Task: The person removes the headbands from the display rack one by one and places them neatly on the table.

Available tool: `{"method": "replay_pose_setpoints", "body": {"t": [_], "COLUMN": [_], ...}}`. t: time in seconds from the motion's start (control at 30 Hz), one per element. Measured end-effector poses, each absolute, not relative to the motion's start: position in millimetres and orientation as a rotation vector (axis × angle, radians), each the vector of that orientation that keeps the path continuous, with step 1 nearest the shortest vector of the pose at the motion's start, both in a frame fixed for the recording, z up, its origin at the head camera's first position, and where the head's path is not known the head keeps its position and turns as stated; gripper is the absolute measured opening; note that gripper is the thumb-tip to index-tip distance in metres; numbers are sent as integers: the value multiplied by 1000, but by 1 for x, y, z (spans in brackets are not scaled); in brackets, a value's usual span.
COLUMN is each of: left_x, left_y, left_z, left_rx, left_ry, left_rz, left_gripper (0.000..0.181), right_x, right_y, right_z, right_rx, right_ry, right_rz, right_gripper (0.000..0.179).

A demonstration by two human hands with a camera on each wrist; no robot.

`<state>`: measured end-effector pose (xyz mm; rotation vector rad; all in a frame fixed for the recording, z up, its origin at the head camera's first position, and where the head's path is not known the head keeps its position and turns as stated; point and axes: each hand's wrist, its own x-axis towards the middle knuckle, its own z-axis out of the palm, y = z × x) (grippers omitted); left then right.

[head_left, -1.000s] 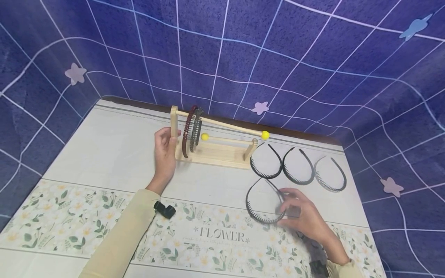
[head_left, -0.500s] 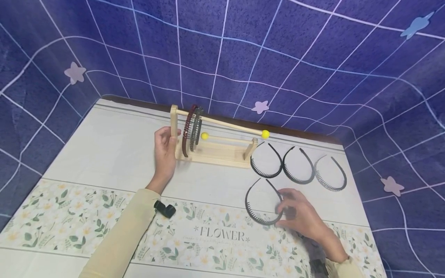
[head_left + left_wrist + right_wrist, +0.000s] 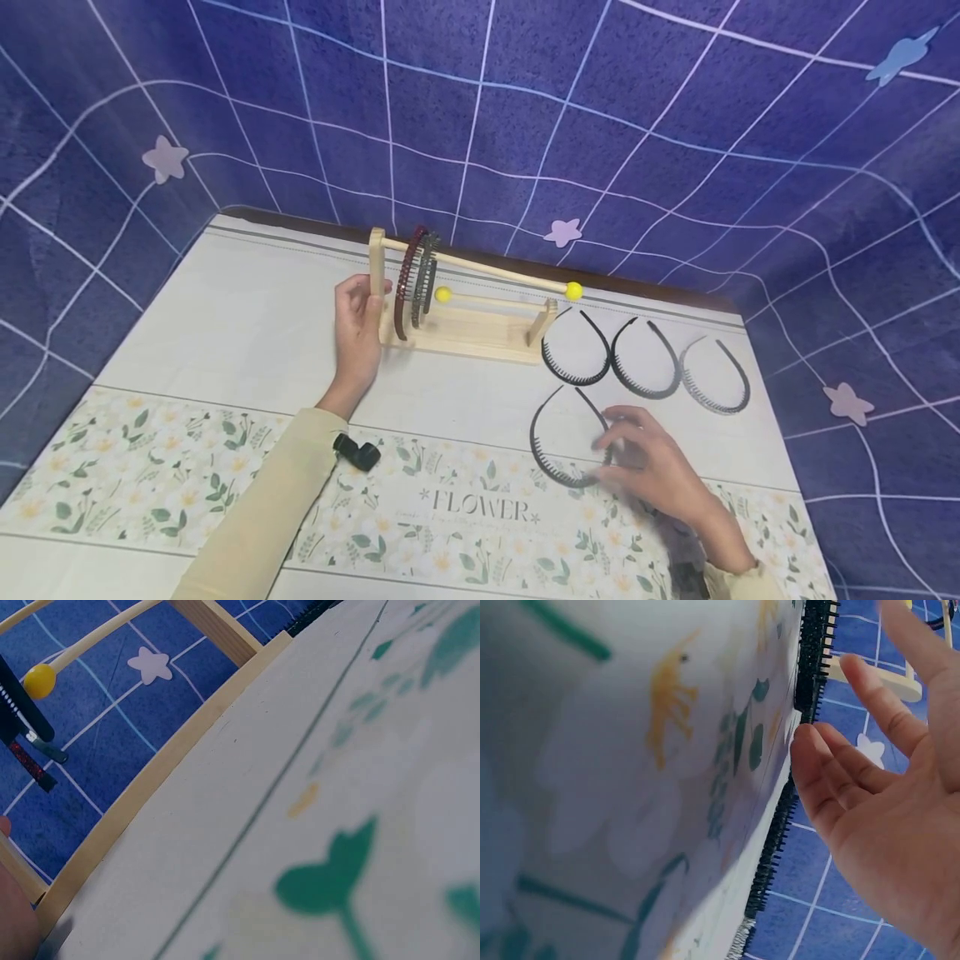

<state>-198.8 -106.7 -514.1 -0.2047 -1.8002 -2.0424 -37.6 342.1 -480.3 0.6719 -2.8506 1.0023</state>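
Curving loosely at the side of a black toothed headband, the right hand is in front of the wooden rack, beyond its right end. From the head its fingertips overlap the headband; the right wrist view shows the digits spread, with gaps between them that the head view hides. I cannot tell whether the fingers touch the headband. The left hand grips the rack's left upright, thumb in front and fingers behind; the left wrist view catches just a part of that hand. On the rack's upper rod, close to the left upright, hang a dark red headband and at least one grey-green headband; the left wrist view shows a glittery finish on the red one's end. Yellow balls tip the upper rod and the lower rod. Right of the rack lie three more headbands in a row. Behind the rack rises a blue-purple gridded backdrop with a pink star.
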Motion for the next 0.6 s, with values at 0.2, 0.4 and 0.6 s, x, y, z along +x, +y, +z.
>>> {"method": "replay_pose_setpoints", "body": {"t": [0.2,0.4,0.6], "left_x": [-199,-199,-198], "left_y": [-106,-107,-108], "left_z": [-515,-516,-515], "left_rx": [-197,-199,-194], "left_ry": [-1805,-1834,-1844], "left_rz": [-2049,-2031,-2028], "left_gripper": [30,31,32], "right_x": [-38,-41,-49], "right_y": [337,324,305], "right_z": [-473,-463,-451], "right_rx": [631,563,609], "right_ry": [-2784,-2758,-2611], "right_rz": [1028,1089,1167], "right_gripper": [21,18,25]}}
